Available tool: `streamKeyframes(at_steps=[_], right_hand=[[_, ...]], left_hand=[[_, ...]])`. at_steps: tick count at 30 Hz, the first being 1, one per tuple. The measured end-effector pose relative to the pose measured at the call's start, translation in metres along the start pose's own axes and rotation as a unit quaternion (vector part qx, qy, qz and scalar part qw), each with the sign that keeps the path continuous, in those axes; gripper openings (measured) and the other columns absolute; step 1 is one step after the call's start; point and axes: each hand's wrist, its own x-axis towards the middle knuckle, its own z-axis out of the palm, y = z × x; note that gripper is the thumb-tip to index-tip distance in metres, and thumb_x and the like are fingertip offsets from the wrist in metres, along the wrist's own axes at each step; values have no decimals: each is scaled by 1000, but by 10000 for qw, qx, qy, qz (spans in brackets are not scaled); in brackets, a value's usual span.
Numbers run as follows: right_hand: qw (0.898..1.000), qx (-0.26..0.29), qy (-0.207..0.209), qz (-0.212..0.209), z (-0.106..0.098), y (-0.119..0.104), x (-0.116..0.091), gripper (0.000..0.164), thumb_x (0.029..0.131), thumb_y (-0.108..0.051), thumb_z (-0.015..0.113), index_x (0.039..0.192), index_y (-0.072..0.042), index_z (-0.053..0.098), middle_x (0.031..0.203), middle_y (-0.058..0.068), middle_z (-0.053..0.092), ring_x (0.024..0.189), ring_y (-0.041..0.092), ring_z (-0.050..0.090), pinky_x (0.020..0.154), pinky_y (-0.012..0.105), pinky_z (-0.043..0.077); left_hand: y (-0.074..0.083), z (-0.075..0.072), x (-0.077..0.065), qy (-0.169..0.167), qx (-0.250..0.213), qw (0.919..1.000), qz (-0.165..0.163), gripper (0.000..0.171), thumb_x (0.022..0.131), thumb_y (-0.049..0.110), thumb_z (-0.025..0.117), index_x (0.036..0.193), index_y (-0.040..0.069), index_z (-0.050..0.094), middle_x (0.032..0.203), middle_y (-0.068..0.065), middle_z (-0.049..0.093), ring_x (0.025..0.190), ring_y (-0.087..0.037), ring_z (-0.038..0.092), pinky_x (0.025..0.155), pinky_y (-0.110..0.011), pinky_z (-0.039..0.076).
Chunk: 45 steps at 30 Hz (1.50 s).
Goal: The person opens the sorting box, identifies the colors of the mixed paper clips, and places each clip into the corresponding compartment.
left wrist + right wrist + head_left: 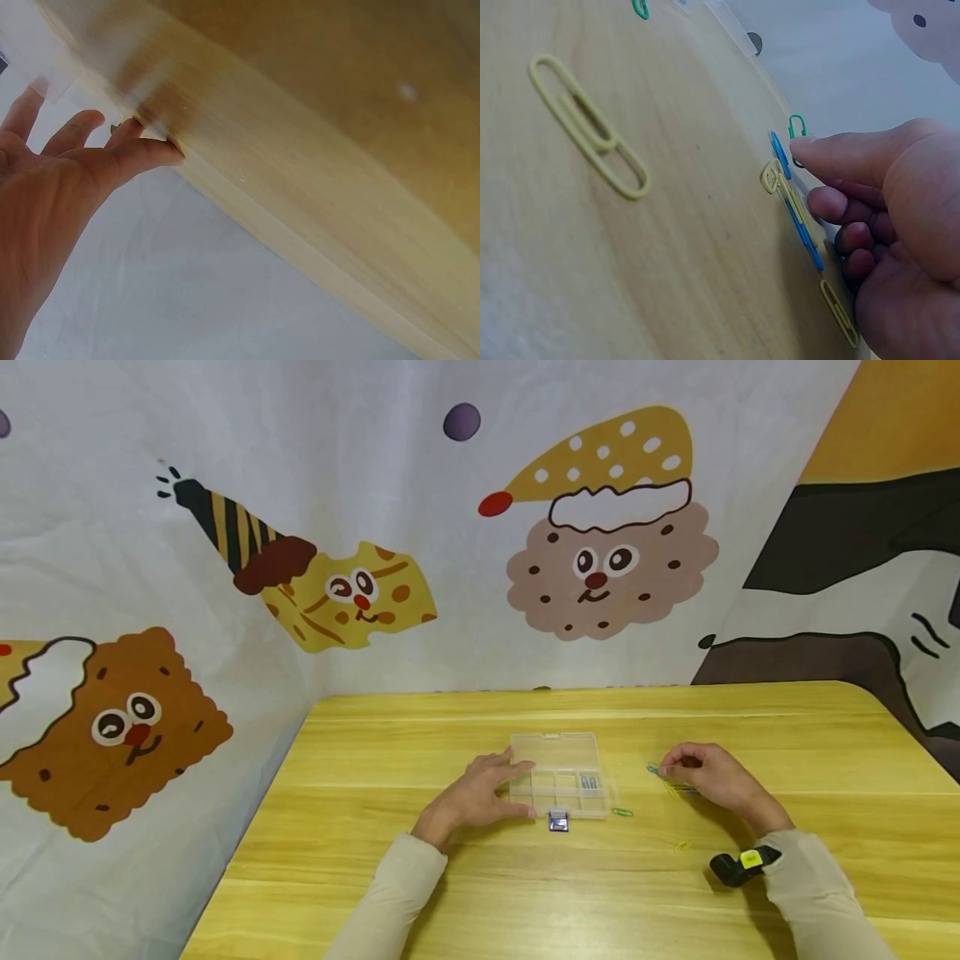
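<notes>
A clear plastic compartment box [555,752] lies with its lid folded back, and two blue paper clips [588,782] sit in a right-hand compartment. My left hand [487,789] rests at the box's left side, fingers spread, with the thumb by its front edge and the index finger over the box. My right hand [708,775] pinches a green paper clip [798,124] between thumb and finger. Beneath that hand, yellow paper clips [840,313] and blue paper clips [804,236] lie in a loose pile on the table.
A green paper clip [622,812] lies just right of the box, and a yellow paper clip [682,845] lies nearer the front. At the box's front edge is a small blue label [558,822]. A cartoon-printed cloth [465,527] hangs behind the wooden table [585,902].
</notes>
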Motion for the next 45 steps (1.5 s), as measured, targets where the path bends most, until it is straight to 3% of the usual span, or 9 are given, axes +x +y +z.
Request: streamKeyframes(at_steps=[15, 25, 32, 45], right_hand=[[9996, -158, 217, -33, -2, -4, 1, 14, 99, -15, 61, 102, -5, 70, 98, 10, 67, 79, 13, 53, 63, 26, 45], [9996, 112, 239, 100, -6, -14, -6, 27, 99, -28, 62, 106, -2, 67, 95, 11, 64, 69, 16, 49, 54, 28, 44], [9994, 127, 313, 30, -6, -17, -7, 23, 101, -25, 60, 105, -3, 66, 93, 12, 63, 69, 16, 48, 54, 28, 43], [9959, -201, 512, -715, 7, -45, -8, 10, 96, -17, 66, 97, -7, 69, 87, 8, 64, 73, 13, 51, 58, 26, 43]], left_hand=[[1, -3, 1, -23, 34, 10000, 20, 74, 86, 55, 70, 151, 30, 44, 164, -9, 22, 149, -39, 18, 117, -61, 18], [1, -2, 2, -31, 47, 10000, -44, 74, 86, 55, 71, 151, 32, 43, 164, -8, 22, 150, -37, 18, 115, -62, 23], [0, 0, 1, -53, 129, 9999, -12, 74, 86, 56, 70, 151, 32, 42, 164, -9, 22, 149, -38, 19, 116, -61, 20], [-3, 3, -1, -9, 147, 9999, -50, 74, 86, 56, 71, 151, 33, 43, 164, -8, 23, 149, -36, 21, 115, -60, 25]])
